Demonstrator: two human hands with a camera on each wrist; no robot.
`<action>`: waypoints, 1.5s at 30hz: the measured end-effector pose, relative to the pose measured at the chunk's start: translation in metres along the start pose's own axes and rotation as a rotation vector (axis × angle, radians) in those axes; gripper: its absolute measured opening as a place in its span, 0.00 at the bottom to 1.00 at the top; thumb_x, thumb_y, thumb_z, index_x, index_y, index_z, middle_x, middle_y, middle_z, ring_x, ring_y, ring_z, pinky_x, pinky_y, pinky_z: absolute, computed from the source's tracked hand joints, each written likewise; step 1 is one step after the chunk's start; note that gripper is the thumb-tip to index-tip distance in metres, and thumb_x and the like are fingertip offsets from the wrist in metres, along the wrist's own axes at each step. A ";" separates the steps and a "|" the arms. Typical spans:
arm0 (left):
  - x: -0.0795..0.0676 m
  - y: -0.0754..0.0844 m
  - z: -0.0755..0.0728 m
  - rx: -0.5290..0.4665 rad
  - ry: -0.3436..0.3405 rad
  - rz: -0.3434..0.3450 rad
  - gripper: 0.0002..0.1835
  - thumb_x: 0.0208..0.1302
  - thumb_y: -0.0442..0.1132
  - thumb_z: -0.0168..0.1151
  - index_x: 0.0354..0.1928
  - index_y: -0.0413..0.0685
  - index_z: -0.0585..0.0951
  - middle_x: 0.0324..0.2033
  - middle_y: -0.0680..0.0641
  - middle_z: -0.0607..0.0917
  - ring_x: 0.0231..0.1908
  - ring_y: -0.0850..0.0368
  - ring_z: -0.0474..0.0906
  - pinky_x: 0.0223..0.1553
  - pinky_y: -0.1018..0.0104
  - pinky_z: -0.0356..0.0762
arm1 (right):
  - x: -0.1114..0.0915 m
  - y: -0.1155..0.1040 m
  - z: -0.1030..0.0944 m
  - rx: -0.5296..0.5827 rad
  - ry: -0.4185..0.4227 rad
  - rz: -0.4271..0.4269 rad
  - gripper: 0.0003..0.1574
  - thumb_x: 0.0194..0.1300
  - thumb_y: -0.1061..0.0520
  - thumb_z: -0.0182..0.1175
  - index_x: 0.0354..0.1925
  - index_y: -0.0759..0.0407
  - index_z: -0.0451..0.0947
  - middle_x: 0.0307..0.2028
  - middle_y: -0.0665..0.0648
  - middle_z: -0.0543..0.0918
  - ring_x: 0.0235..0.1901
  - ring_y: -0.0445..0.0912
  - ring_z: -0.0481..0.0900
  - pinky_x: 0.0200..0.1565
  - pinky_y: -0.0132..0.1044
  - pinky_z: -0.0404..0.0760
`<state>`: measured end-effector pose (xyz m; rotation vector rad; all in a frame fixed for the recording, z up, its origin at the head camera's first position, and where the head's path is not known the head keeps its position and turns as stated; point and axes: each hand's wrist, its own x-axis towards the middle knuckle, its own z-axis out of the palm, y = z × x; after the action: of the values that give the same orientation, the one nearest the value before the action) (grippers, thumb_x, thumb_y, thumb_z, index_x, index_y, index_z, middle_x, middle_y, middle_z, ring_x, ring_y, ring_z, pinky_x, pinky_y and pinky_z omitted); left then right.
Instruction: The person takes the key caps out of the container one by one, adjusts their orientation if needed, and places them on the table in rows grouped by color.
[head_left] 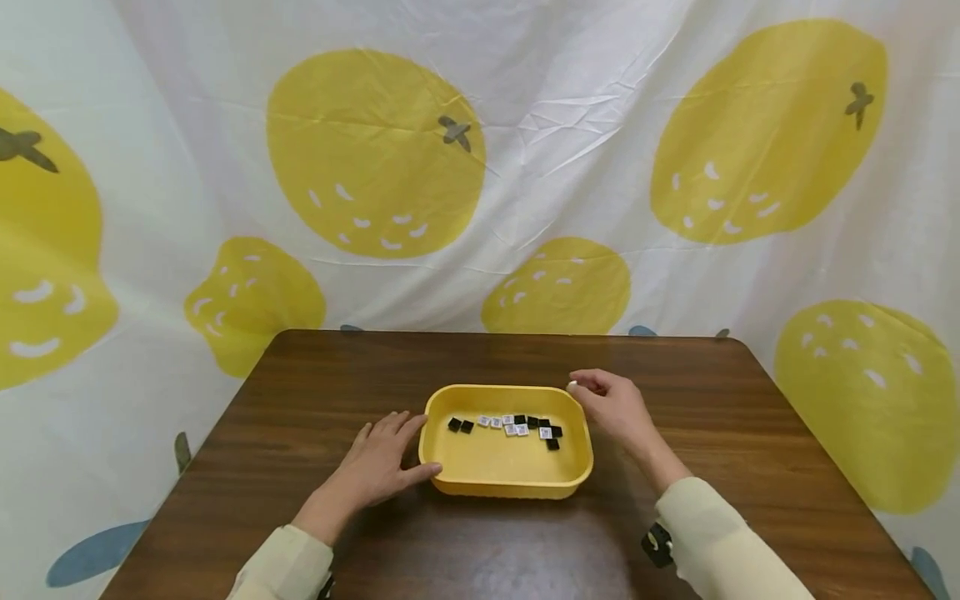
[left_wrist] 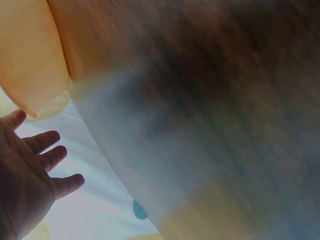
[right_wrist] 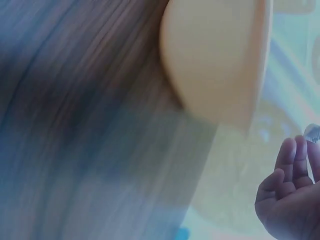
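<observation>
A yellow rectangular tub [head_left: 510, 483] with rounded corners stands on the table. Spread over its floor are several small black square tiles [head_left: 454, 424] and white tiles [head_left: 484, 421] with printed marks. With fingers spread, my left hand [head_left: 378, 458] rests against the tub's left side, its thumb at the near left rim. At the far right corner my right hand [head_left: 615, 408] pinches a small white tile [head_left: 572, 384] between thumb and fingertips, over the rim. Dark marks show on that tile in the right wrist view, where the right hand [right_wrist: 295, 200] is partly cut off.
The tub sits on a dark brown wood-grain table [head_left: 360, 358] with rounded far corners. Behind it hangs a white cloth [head_left: 525, 100] printed with yellow lemons. A dark strap device [head_left: 657, 546] is at the right cuff.
</observation>
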<state>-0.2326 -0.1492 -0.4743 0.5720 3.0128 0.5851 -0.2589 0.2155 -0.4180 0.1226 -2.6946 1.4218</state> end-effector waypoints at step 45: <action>0.000 0.003 -0.003 0.006 -0.035 -0.015 0.47 0.62 0.71 0.57 0.75 0.53 0.62 0.71 0.40 0.65 0.72 0.40 0.56 0.68 0.32 0.46 | -0.020 0.104 -0.026 -0.493 -0.070 -0.178 0.14 0.59 0.52 0.71 0.43 0.54 0.88 0.46 0.61 0.83 0.48 0.62 0.77 0.47 0.64 0.71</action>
<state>-0.2320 -0.1479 -0.4703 0.5536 2.9841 0.5592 -0.2495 0.2959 -0.4913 0.3655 -2.9082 0.6917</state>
